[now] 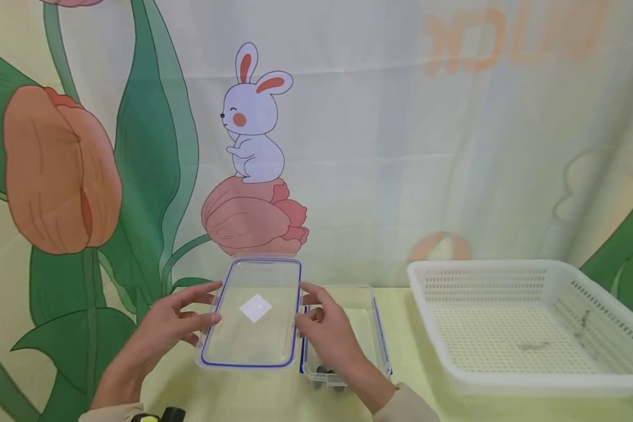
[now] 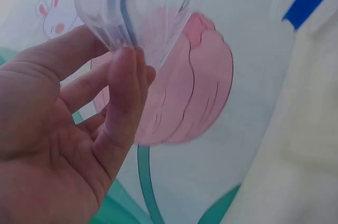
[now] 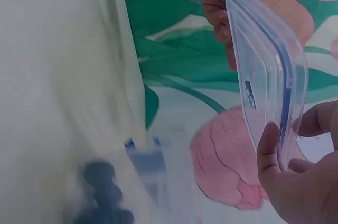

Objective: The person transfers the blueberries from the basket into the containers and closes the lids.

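A clear plastic lid (image 1: 227,343) with a blue seal and a white diamond-shaped sticker (image 1: 255,308) is held up above the table, tilted toward the head camera. My left hand (image 1: 163,325) pinches its left edge between thumb and fingers. On the opposite edge, my right hand (image 1: 332,331) grips it the same way. The right wrist view shows the lid (image 3: 264,71) edge-on between both hands. Behind my right forearm stands a clear food container (image 1: 366,319) with blue trim. Several dark round things (image 1: 324,370) lie at its near end, partly hidden by that arm.
A white perforated plastic basket (image 1: 438,346) stands on the right of the pale yellow table (image 1: 408,387). Behind the table hangs a curtain (image 1: 358,193) printed with tulips and a rabbit.
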A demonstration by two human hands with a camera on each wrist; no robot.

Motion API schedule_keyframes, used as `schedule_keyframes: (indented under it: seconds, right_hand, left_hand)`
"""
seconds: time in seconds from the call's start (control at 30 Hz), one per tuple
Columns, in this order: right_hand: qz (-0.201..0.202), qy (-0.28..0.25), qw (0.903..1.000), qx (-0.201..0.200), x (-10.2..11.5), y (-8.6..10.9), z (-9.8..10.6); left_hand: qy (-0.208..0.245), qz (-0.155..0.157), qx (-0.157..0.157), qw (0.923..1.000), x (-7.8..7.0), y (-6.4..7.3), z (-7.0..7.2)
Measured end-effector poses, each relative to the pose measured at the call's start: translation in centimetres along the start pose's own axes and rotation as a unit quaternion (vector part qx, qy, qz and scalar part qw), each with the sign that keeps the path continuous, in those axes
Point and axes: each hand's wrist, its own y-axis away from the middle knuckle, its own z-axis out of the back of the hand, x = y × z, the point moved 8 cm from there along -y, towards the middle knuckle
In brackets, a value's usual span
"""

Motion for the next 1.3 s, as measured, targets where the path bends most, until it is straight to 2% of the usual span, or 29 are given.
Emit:
schedule_keyframes:
  seconds: [0.17, 0.4, 0.53, 0.63, 0.77, 0.87, 0.93, 1.03, 1.2, 1.3]
  right_hand:
    - [0.015, 0.0, 0.9995, -0.028, 0.8, -0.2, 4.0]
    - [0.008, 0.037, 0.9932, -0.11, 1.3, -1.0, 9.4]
    - [0.001, -0.002, 0.9904, -0.138, 1.3, -1.2, 11.6]
    - [0.007, -0.039, 0.9871, -0.155, 1.5, -1.3, 12.9]
    - [0.014, -0.023, 0.9853, -0.169, 2.0, -1.1, 14.4]
    - [0.015, -0.005, 0.9877, -0.156, 2.3, -1.2, 14.7]
    - [0.016, -0.004, 0.9896, -0.143, 2.4, -1.3, 14.6]
    - [0.016, -0.002, 0.9911, -0.132, 2.5, -1.3, 14.5]
    - [0.02, 0.043, 0.9881, -0.146, 2.5, -1.1, 14.6]
    - [0.018, 0.07, 0.9847, -0.158, 2.5, -0.9, 14.7]
  left_hand:
    - [0.021, -0.023, -0.006, 0.9995, -1.8, -1.6, -2.8]
    - [0.08, -0.044, -0.009, 0.9958, -3.5, -3.7, -7.2]
    - [0.109, -0.052, -0.014, 0.9926, -4.1, -4.8, -9.3]
    - [0.125, -0.067, -0.024, 0.9896, -4.6, -5.5, -10.4]
    - [0.131, -0.103, -0.027, 0.9857, -5.4, -6.1, -11.3]
    - [0.128, -0.122, -0.03, 0.9838, -5.8, -6.1, -11.7]
    - [0.125, -0.122, -0.041, 0.9838, -5.8, -6.1, -11.7]
    - [0.119, -0.109, -0.075, 0.984, -5.5, -6.1, -11.6]
    - [0.12, -0.102, -0.124, 0.9796, -5.2, -6.0, -11.2]
    - [0.11, -0.104, -0.14, 0.9785, -5.3, -5.8, -11.1]
